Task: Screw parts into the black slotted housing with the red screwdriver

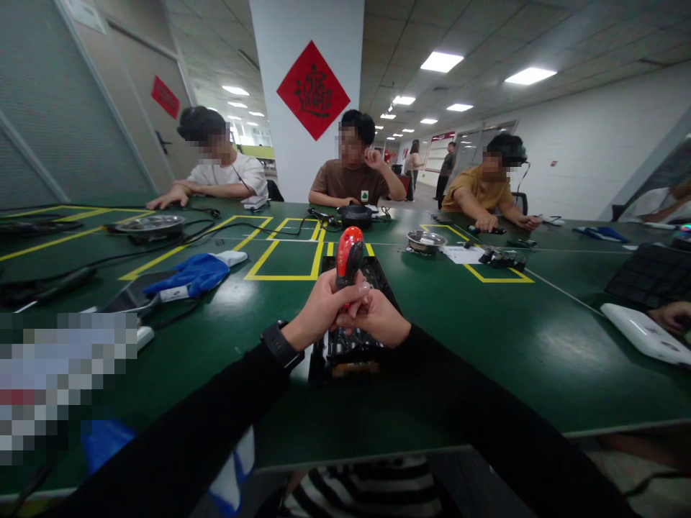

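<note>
A red and black tool handle (350, 253) points up and away above the table's middle. My left hand (322, 301) is closed around its lower part, with the thumb lying across. Against it, my right hand (378, 314) has its fingers pinched together at the handle's near end; what those fingers hold is too small to name. Below both hands lies an open black case (318, 367) with small metallic pieces in it, partly hidden by my hands.
Blue cloth (201, 273) and cables lie on the green table (486, 345) at the left. A metal bowl (426, 241) stands beyond, to the right. Three people sit across the table. At the right edge, a white device (645, 332) lies near another person's hand.
</note>
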`<state>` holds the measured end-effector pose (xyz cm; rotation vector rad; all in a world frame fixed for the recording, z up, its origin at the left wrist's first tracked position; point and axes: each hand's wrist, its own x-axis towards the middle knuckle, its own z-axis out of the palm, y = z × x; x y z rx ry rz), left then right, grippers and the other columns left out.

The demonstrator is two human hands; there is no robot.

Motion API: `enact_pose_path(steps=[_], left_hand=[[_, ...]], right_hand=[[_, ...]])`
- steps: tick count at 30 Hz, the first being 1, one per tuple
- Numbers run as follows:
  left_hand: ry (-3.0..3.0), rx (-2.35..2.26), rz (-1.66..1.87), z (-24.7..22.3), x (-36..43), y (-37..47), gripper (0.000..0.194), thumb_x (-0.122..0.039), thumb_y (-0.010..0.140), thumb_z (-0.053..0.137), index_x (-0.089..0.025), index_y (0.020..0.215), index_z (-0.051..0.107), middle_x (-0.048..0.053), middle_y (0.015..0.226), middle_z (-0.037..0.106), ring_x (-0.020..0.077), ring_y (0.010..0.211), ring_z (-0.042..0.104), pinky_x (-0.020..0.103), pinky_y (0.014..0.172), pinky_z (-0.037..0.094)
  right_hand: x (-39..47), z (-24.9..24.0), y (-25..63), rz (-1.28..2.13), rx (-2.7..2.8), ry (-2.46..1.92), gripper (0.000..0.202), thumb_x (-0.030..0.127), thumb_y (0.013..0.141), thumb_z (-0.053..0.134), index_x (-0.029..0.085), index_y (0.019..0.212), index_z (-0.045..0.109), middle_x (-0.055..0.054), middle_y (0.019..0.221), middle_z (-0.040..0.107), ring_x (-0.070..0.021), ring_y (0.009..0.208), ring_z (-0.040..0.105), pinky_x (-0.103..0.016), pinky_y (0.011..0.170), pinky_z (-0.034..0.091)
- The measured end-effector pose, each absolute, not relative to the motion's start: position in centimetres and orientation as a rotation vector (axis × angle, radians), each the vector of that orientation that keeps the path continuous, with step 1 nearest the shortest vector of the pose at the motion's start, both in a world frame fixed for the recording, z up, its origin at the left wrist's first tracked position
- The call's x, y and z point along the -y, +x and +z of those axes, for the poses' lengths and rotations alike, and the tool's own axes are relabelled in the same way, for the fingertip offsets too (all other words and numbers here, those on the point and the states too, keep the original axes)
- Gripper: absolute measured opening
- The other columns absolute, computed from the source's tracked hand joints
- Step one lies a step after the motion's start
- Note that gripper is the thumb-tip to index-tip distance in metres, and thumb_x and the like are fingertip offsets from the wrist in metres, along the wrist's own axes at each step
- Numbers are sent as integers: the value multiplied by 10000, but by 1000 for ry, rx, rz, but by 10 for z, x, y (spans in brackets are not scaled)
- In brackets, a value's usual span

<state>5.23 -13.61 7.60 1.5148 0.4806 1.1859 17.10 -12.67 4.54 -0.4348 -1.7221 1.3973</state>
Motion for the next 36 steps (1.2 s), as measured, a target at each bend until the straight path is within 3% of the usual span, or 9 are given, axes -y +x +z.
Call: enact_pose_path(steps=[5,15,21,36], left_hand=[[1533,-461,1197,76,136,52,231,-335,718,593,-146,665,473,-46,431,458,69,387,436,204,434,369],[1560,-453,1248,75,136,54,222,-328,724,581,-146,645,480,-37,442,458,82,456,454,212,501,366],[1564,-461,1259,78,137,54,211,-320,712,584,-151,657,470,-44,451,451,96,504,474,240,593,401],[1623,-464,1254,76,135,53,230,-326,726,583,-142,627,485,-32,463,465,87,476,443,226,541,377]], right_hand=[[125,43,172,1366,1720,-465,306,306,579,746,136,504,503,17,530,568,-111,529,551,-251,536,459],[126,42,172,1339,1688,-494,305,286,558,759,146,498,495,5,604,594,-132,640,584,-328,724,493],[127,43,172,1332,1652,-519,354,292,484,791,152,485,465,13,605,589,-141,648,589,-326,699,503],[127,46,171,1300,1664,-554,393,267,459,795,150,478,420,31,589,544,-114,618,546,-280,649,479]])
